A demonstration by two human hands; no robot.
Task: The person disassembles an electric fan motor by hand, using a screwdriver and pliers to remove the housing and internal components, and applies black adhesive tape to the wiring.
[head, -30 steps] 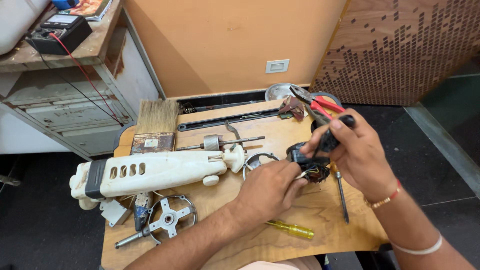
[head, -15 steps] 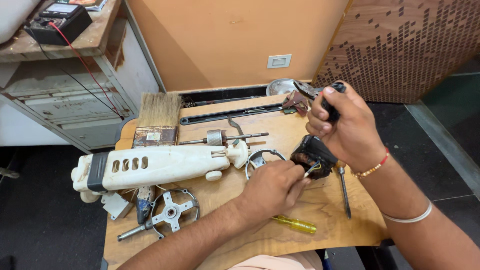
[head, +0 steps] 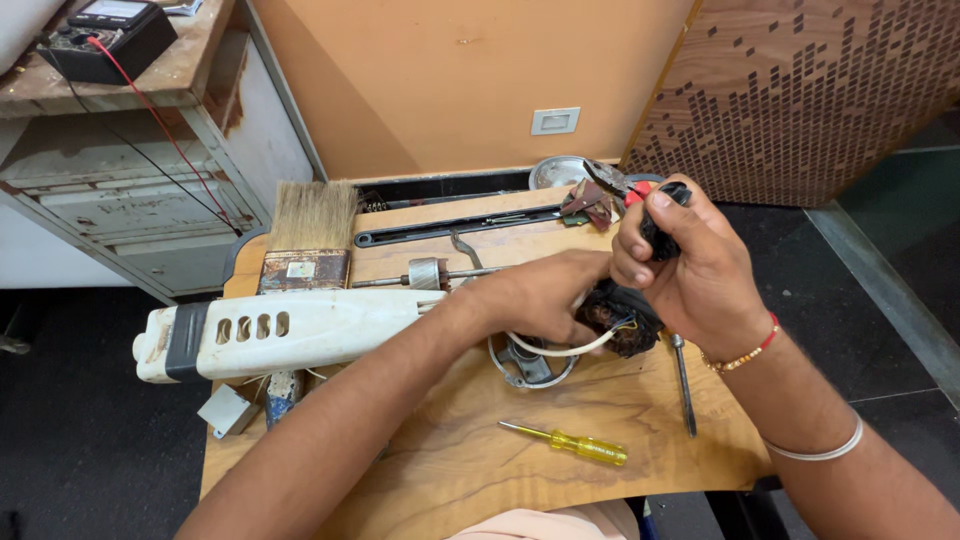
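**Hands at work on a small motor winding**

Screwdriver [head: 566, 443], yellow-handled, lay nearest on the wooden board [head: 450, 480], with a second, dark-shafted screwdriver [head: 683, 384] just beside the right wrist. Above them the left hand [head: 535, 298] was curled around a dark wound motor part [head: 618, 318] with a white cable looping beneath it, held over a round metal bracket [head: 530, 362]. The right hand [head: 690, 265] was clenched on red-handled pliers [head: 625, 188], their jaws pointing up and away, just beside the motor part. To the left lay a long white appliance housing [head: 280, 330]. Farther back sat a shaft with a rotor [head: 430, 273], a wide paintbrush [head: 312, 232] and a black metal bar [head: 450, 227]. A multimeter [head: 105, 35] rested on the shelf beyond.
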